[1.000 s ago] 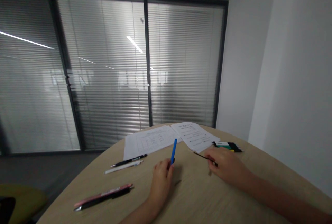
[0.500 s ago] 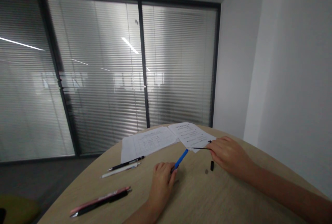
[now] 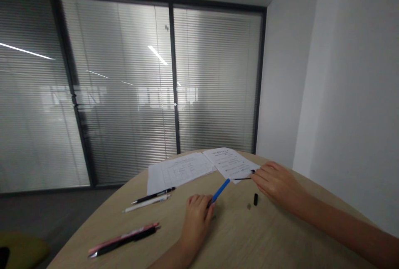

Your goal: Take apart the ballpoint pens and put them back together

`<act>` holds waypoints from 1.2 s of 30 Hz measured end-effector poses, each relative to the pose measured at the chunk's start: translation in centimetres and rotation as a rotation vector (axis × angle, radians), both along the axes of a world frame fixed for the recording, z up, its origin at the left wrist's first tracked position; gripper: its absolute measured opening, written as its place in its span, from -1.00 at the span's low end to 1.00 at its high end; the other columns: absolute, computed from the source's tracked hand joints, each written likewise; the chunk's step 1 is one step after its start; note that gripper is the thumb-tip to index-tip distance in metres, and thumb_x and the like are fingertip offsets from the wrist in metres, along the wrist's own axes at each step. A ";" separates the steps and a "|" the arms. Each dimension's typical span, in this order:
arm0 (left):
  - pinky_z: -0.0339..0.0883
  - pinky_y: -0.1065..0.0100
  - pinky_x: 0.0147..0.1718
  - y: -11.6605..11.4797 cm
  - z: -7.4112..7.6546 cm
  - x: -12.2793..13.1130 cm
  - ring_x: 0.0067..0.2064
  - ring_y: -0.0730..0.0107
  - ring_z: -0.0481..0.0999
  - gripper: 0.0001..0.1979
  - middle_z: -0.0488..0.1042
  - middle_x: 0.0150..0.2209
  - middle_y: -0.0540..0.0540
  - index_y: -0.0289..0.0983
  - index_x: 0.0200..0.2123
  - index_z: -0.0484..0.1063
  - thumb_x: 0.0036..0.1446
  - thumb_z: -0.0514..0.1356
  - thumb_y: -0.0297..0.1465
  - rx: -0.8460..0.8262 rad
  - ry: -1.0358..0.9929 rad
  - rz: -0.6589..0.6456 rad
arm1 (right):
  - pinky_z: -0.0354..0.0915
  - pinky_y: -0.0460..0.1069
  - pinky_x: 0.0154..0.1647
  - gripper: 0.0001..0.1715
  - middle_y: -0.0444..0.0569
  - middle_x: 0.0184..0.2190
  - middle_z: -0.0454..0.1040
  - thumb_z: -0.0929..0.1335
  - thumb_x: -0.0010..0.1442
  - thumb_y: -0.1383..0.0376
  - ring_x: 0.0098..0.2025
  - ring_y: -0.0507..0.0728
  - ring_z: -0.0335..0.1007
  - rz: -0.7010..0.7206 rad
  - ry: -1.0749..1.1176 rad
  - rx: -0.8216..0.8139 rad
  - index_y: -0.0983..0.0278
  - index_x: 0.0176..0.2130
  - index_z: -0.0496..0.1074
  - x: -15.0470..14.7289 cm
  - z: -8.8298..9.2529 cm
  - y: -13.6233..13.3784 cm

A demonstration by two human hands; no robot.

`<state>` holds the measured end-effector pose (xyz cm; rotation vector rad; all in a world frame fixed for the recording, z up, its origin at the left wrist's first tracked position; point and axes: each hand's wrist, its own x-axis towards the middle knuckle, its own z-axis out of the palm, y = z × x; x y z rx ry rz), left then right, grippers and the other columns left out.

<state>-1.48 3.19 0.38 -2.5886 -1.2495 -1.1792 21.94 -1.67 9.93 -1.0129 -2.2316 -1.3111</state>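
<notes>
My left hand grips the lower end of a blue pen barrel, which slants up and to the right. My right hand pinches a thin black pen refill at its end, and the refill points left over the corner of a printed sheet. Just below my right hand, a small black pen part stands on the wooden table. A tiny grey metal piece lies beside it.
A second printed sheet lies at the table's far side. Near it are a black pen and a white pen. A pink-and-black pen lies nearer me. Glass partitions with blinds stand behind the table.
The blue pen has tilted from nearly upright toward the right. The refill has moved up and right with my right hand. The black part and grey piece now show on the table.
</notes>
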 end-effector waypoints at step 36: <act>0.25 0.27 -0.32 2.2 -1.6 -0.2 -0.33 0.28 0.43 -0.76 0.47 -0.42 -0.07 -0.28 -0.31 0.37 0.10 -0.07 -0.38 -0.204 -0.354 0.142 | 0.22 -0.06 -0.38 -0.86 -0.23 -0.48 0.44 0.29 0.05 0.43 -0.37 0.02 0.33 0.198 -0.072 -0.327 0.20 -0.43 0.38 -9.8 -8.7 2.8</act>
